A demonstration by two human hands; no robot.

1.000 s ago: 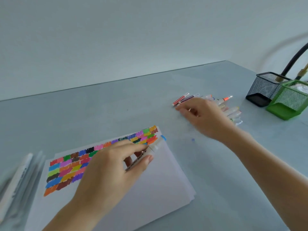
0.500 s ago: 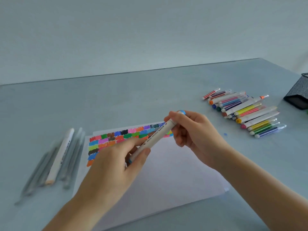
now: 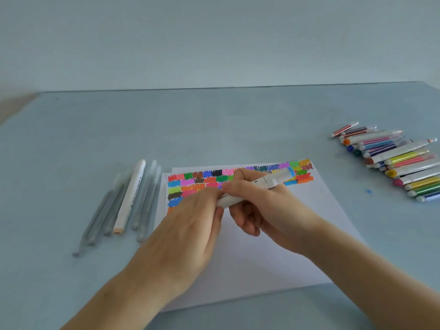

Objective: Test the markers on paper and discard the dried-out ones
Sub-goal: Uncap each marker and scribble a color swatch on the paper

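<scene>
While both the left hand (image 3: 190,225) and right hand (image 3: 266,210) pinch it, the white marker (image 3: 257,186) slants, blue end up-right.

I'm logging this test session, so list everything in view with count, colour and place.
Held marker: one, white with blue cap end, above the paper.
Paper: white stack, table centre, colour swatches along its top.
Marker pile: many, mixed colours, right side of table.
Side group: several greyish pens and one white marker, left of the paper.
Table: one, pale blue-grey.
Left hand: grips marker's lower end.
Right hand: grips marker's barrel.
</scene>
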